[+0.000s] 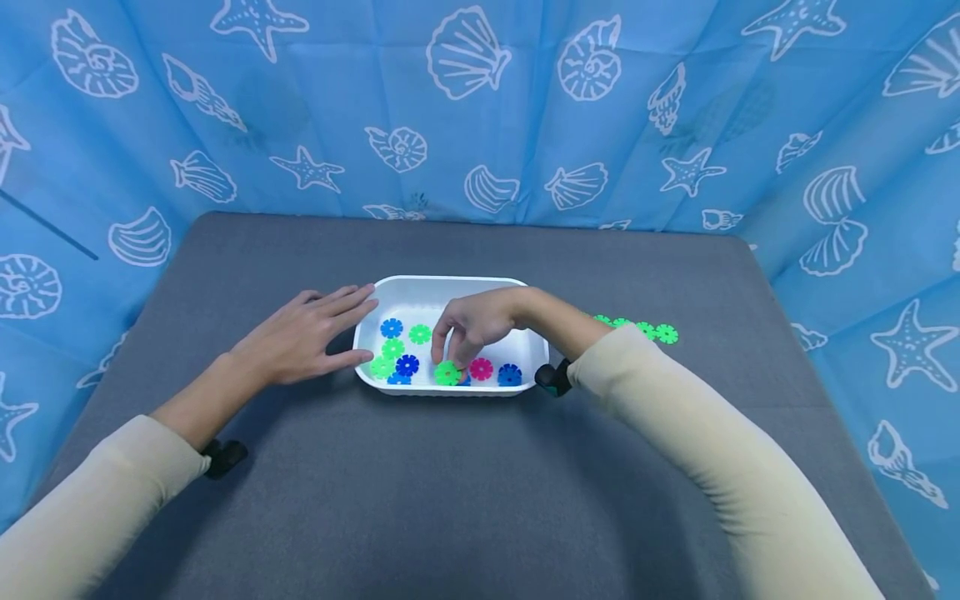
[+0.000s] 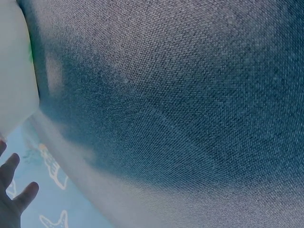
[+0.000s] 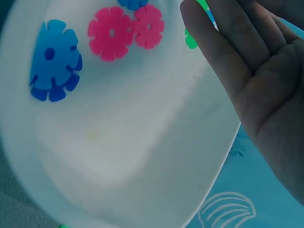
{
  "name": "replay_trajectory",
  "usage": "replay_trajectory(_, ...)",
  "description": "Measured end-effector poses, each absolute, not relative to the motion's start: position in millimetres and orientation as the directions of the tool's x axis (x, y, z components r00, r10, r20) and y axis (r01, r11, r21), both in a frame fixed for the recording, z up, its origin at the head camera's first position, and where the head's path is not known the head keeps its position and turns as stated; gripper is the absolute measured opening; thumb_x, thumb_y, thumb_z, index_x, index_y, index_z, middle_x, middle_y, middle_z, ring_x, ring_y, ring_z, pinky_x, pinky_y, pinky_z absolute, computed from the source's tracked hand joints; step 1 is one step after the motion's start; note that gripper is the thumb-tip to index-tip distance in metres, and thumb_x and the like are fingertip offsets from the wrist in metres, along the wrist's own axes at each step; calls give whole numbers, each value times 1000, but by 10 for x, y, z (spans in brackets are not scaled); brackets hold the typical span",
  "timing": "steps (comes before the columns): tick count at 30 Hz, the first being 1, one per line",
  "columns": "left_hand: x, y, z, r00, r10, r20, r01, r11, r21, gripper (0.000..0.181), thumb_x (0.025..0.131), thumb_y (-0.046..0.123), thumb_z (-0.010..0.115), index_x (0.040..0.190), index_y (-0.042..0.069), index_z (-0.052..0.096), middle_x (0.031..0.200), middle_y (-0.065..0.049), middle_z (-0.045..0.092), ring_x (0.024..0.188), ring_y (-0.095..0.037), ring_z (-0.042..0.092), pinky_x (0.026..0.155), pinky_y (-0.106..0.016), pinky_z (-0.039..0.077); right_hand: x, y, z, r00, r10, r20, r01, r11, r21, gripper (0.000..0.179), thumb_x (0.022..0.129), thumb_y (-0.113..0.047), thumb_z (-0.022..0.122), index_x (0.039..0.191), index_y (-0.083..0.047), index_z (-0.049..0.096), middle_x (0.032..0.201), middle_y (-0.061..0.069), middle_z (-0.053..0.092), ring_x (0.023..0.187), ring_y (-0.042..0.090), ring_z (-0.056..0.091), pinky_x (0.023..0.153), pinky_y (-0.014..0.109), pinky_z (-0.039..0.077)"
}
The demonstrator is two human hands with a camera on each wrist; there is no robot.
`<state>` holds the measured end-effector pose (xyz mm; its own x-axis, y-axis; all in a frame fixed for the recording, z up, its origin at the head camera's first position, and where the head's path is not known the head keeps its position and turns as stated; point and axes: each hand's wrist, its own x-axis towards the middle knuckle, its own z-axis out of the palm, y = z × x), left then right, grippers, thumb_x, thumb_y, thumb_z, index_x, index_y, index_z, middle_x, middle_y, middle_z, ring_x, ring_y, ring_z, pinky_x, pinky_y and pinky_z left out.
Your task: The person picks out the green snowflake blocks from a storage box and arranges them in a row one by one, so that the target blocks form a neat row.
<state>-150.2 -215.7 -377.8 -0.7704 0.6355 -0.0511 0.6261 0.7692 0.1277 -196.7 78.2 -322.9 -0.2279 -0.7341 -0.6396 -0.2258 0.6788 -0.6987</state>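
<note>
In the head view a white tray (image 1: 450, 393) holds several flower-shaped plastic discs in green, blue and pink. My right hand (image 1: 480, 323) reaches down into it, thumb and fingers pinching a green notched disc (image 1: 447, 372) near the front wall. Just right of that lie a pink disc (image 1: 481, 369) and a blue disc (image 1: 510, 375); the right wrist view shows a second pink disc (image 3: 148, 26) touching the first. My left hand (image 1: 303, 333) is at the tray's left rim with fingers spread, holding nothing. Whether its fingertips touch the rim I cannot tell.
Several green discs (image 1: 666, 333) lie in a row on the grey cloth-covered table (image 1: 465, 500) right of the tray, partly behind my right forearm. A blue curtain (image 1: 510, 108) with white shell prints hangs behind the table and along its sides.
</note>
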Motion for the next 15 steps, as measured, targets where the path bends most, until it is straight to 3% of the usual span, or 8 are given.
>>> replay_trajectory(7, -1499, -2157, -3774, -766, 641, -42, 633, 764, 122, 83, 93, 62, 56, 157, 14, 33, 164, -8, 25, 147, -33, 29, 109, -63, 30, -1947, 908, -3171, -251, -733, -633, -246, 680, -691, 23, 94, -5, 64, 116, -9, 66, 99, 4, 71, 94, 17, 60, 93, 43, 48)
replay_trajectory(15, -1502, -2159, -3781, -763, 645, -45, 637, 761, 123, 83, 94, 62, 55, 157, 14, 32, 164, -7, 24, 147, -33, 28, 109, -63, 30, -1920, 1081, -3164, -249, -739, -626, -253, 674, -694, 30, 95, -5, 62, 125, -5, 64, 94, 7, 73, 96, 26, 67, 89, 45, 47)
